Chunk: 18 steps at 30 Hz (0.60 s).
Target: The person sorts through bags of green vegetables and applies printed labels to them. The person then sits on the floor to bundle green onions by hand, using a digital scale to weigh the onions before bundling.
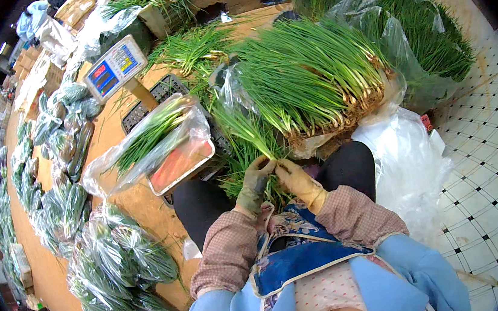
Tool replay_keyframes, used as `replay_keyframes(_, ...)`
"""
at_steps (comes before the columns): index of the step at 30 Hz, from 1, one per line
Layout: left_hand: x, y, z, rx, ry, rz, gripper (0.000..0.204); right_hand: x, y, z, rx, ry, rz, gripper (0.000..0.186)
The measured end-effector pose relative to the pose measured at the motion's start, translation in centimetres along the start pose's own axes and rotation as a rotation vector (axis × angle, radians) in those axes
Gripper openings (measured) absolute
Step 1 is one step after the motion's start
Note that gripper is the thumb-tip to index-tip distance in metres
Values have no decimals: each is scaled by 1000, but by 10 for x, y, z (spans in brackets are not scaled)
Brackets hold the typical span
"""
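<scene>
Gloved and closed, my left hand and my right hand meet above my lap at the pale root ends of a few green onions. Their green leaves point away from me to the upper left. Just beyond my right hand lies a big pile of green onions, its brown roots facing me. Loose green trimmings lie below my hands, between my knees. To the left, a clear plastic bag with green onions in it rests on the metal pan of a scale.
The scale's display stands on a post at the upper left. Several clear bags of packed vegetables cover the brown floor at left. White plastic bags lie at right near white tiles. More bagged greens stand behind.
</scene>
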<state>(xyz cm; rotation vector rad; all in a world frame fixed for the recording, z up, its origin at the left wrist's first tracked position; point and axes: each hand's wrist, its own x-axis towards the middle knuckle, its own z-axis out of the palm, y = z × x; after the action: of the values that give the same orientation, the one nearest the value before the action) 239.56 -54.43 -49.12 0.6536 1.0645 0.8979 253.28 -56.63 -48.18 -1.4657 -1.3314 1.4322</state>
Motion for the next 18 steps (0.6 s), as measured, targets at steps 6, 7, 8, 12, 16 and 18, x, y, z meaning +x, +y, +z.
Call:
replay_keyframes(6,-13,-12,-2,106,76,32,26,-19,-28,-6,-465,303,-307,30)
replay_keyframes(7,-6,-24,1,36,24,121,23,-16,-31,-10,-503,396,-397,34)
replay_keyframes(8,-5,-28,3,21,-16,143,23,-14,-36,-11,-496,337,-331,33)
replay_keyframes(12,-16,-17,13,-6,-107,140,22,-14,-49,-12,-360,241,-187,29)
replay_keyframes(16,-22,-15,2,-147,-243,99,19,-17,-48,-12,-424,250,-288,25)
replay_keyframes(18,-39,-3,12,-258,-265,53,19,-20,-42,-13,-413,299,-267,27)
